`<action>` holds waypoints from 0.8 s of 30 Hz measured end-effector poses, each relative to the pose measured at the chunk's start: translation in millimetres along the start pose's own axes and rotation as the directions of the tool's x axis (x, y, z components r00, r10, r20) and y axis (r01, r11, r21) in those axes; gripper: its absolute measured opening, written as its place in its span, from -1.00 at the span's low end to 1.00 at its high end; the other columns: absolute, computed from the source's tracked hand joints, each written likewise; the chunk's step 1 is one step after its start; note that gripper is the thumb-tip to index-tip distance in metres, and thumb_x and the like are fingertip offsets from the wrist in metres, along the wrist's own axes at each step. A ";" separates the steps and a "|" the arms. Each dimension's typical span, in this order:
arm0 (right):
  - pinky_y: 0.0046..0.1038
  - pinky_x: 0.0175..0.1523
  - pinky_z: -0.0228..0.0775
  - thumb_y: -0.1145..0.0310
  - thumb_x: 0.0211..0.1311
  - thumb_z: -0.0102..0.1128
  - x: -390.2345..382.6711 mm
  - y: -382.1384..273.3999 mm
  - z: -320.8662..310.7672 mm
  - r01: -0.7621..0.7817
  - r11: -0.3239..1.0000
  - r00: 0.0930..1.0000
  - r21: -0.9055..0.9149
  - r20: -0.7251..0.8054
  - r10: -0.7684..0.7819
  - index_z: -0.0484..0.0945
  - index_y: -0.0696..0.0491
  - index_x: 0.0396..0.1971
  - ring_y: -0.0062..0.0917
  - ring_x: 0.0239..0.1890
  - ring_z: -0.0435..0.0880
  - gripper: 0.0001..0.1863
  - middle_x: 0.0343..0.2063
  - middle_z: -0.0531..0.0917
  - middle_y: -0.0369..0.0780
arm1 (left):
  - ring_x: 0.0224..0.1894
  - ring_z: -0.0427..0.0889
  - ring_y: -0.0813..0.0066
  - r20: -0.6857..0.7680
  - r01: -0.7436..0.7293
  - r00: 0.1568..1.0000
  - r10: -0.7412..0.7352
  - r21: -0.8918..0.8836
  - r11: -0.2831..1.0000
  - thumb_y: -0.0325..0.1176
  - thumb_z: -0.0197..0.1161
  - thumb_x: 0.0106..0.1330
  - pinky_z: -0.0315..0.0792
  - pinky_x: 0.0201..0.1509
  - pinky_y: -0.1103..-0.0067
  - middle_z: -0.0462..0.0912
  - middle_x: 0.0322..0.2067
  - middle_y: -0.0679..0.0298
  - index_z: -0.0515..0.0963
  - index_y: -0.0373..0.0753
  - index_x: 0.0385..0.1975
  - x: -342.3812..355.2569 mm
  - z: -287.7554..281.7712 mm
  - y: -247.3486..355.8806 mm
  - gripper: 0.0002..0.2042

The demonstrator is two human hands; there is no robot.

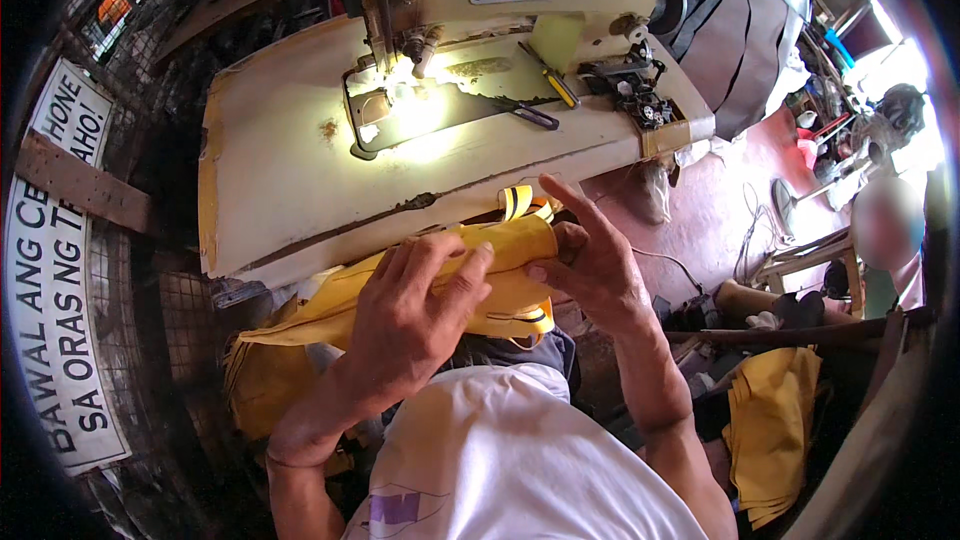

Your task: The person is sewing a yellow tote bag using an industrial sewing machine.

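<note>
A folded piece of yellow fabric (515, 275) lies across my lap, in front of the sewing table's near edge. Its long left part slopes down toward the lower left, and yellow straps with dark stripes (518, 202) stick out at its far side. My left hand (425, 290) rests on top of the fabric with bent fingers, thumb and fingers gripping a fold. At the fabric's right end, my right hand (598, 265) holds the edge between thumb and bent fingers, while one finger points up and away. Part of the fabric is hidden under my hands.
A sewing machine (580, 5) with a lit needle area stands on the worn table (280, 140). On it lie thread snips (530, 115), a yellow screwdriver (560, 88) and metal parts (650, 100). More yellow fabric (770, 430) hangs at right; a person (890, 240) is beyond.
</note>
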State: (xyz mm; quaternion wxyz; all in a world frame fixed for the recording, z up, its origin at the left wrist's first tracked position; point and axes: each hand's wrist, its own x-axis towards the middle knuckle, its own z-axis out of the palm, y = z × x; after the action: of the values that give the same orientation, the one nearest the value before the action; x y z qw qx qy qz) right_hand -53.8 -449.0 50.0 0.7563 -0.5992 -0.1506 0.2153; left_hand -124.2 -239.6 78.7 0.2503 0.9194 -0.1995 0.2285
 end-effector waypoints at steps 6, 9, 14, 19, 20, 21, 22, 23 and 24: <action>-0.58 -0.05 0.49 0.62 0.11 0.38 0.5 1.2 0.6 0.051 0.993 0.998 -0.105 0.026 -0.048 0.17 0.03 0.40 -0.65 -0.19 0.62 -0.15 -0.28 0.67 -0.20 | -0.24 0.57 0.18 0.042 -0.035 0.998 0.037 -0.049 0.998 -0.46 0.33 0.13 0.53 -0.17 0.37 0.51 -0.27 0.11 0.55 -0.38 -0.12 -0.4 22.4 1.0 -0.70; -0.61 -0.15 0.48 0.62 0.08 0.40 -3.1 -2.8 8.2 0.124 0.988 0.991 -0.087 -0.044 -0.128 0.22 0.03 0.38 -0.73 -0.27 0.59 -0.16 -0.36 0.67 -0.27 | -0.25 0.56 0.19 0.055 -0.016 0.998 0.018 -0.028 0.999 -0.49 0.25 0.17 0.53 -0.20 0.40 0.49 -0.29 0.11 0.54 -0.39 -0.16 -4.2 25.1 -1.0 -0.76; -0.44 -0.25 0.47 0.38 0.01 0.48 -1.5 -13.0 -2.9 0.481 0.503 0.856 -0.718 0.259 -0.448 0.55 0.03 0.11 -0.51 -0.37 0.61 -0.42 -0.40 0.62 -0.23 | -0.27 0.52 0.21 0.129 -0.060 0.990 0.057 0.021 0.998 -0.47 0.20 0.21 0.51 -0.20 0.40 0.42 -0.34 0.13 0.48 -0.37 -0.27 3.5 21.8 -3.1 -0.85; -0.33 -0.30 0.41 0.34 0.00 0.47 3.6 -13.0 -5.7 0.520 0.482 0.836 -0.706 0.304 -0.457 0.64 0.05 -0.18 -0.39 -0.42 0.53 -0.66 -0.46 0.53 -0.21 | -0.25 0.49 0.22 0.130 -0.080 0.989 0.076 0.031 0.996 -0.39 0.20 0.25 0.47 -0.15 0.38 0.38 -0.37 0.14 0.44 -0.34 -0.34 8.1 17.3 -1.1 -0.86; -0.32 -0.31 0.41 0.36 0.00 0.46 4.8 -13.0 -4.7 0.513 0.454 0.835 -0.728 0.303 -0.459 0.63 0.06 -0.23 -0.36 -0.41 0.52 -0.70 -0.46 0.50 -0.20 | -0.25 0.49 0.22 0.130 -0.079 0.989 0.074 0.031 0.996 -0.39 0.20 0.25 0.47 -0.15 0.38 0.38 -0.37 0.14 0.44 -0.34 -0.34 7.8 17.8 -1.1 -0.86; -0.31 -0.31 0.40 0.39 0.00 0.45 5.5 -13.9 -4.0 0.505 0.425 0.835 -0.751 0.299 -0.463 0.61 0.08 -0.28 -0.34 -0.40 0.51 -0.74 -0.46 0.47 -0.19 | -0.24 0.50 0.22 0.141 -0.080 0.987 0.073 0.046 0.996 -0.38 0.21 0.26 0.47 -0.14 0.37 0.39 -0.35 0.14 0.45 -0.34 -0.33 8.0 17.6 -0.9 -0.84; -0.31 -0.31 0.40 0.39 0.00 0.45 6.8 -13.1 -4.7 0.503 0.425 0.835 -0.752 0.297 -0.463 0.61 0.08 -0.28 -0.34 -0.40 0.51 -0.74 -0.46 0.47 -0.19 | -0.23 0.50 0.22 0.153 -0.080 0.986 0.070 0.062 0.995 -0.36 0.21 0.27 0.47 -0.13 0.37 0.40 -0.34 0.14 0.45 -0.34 -0.32 8.1 17.3 -0.6 -0.83; -0.30 -0.30 0.39 0.39 0.00 0.44 8.6 -11.2 -6.0 0.547 0.378 0.800 -0.747 0.333 -0.499 0.61 0.09 -0.31 -0.31 -0.38 0.50 -0.75 -0.46 0.45 -0.18 | -0.23 0.50 0.22 0.154 -0.081 0.985 0.071 0.061 0.995 -0.36 0.21 0.27 0.47 -0.13 0.37 0.40 -0.34 0.14 0.45 -0.34 -0.32 7.5 15.7 0.0 -0.83; -0.29 -0.30 0.38 0.40 -0.01 0.43 10.9 -10.1 -6.9 0.592 0.328 0.759 -0.737 0.373 -0.533 0.60 0.10 -0.34 -0.29 -0.37 0.49 -0.77 -0.45 0.43 -0.18 | -0.23 0.50 0.14 0.137 -0.036 0.990 0.028 0.051 0.998 -0.39 0.26 0.23 0.46 -0.13 0.32 0.42 -0.32 0.10 0.46 -0.35 -0.29 5.6 12.7 0.1 -0.81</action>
State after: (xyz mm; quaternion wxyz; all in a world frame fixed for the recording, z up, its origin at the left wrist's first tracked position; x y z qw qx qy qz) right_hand -39.5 -451.2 57.8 0.4065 -0.7812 -0.4535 -0.1373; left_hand -115.6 -248.1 71.9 0.2078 0.9359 -0.2247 0.1745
